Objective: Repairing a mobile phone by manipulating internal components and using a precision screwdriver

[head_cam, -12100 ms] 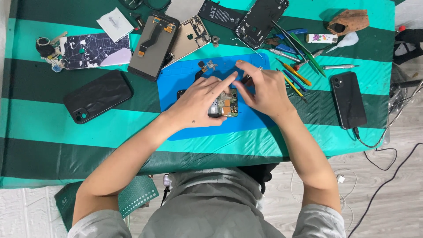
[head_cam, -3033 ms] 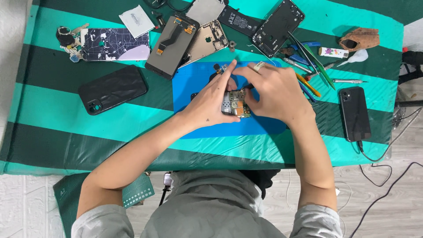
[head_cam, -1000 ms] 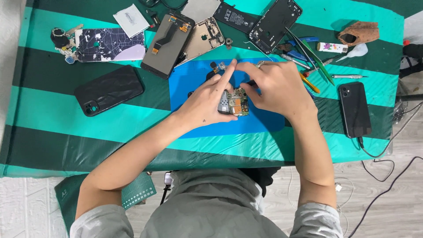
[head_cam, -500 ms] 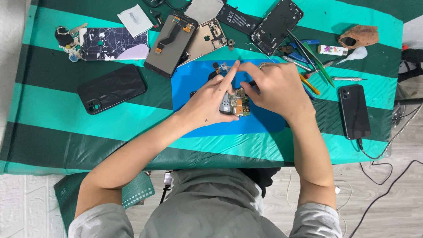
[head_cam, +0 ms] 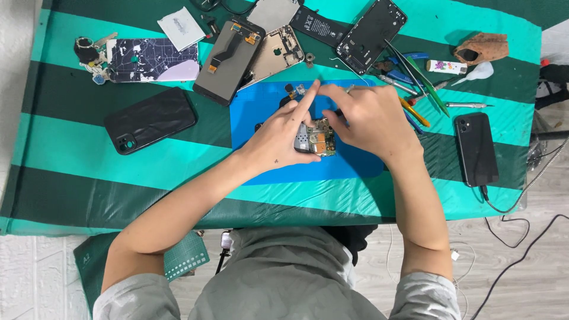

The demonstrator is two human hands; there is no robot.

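Phone circuit board (head_cam: 315,141) is gripped by left hand (head_cam: 283,137) and right hand (head_cam: 368,121) together, over blue mat (head_cam: 261,106) on striped surface (head_cam: 71,142); black phone (head_cam: 476,149) lies right.

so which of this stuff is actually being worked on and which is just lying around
In use: circuit board, held by left hand and right hand, on the blue mat.

Lying about: black phone case, black phone, screen panel, tweezers.

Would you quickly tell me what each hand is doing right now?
Left hand: closed on the small circuit board over the blue mat, index finger extended.
Right hand: fingers curled onto the same board; whether it grips cannot be told.
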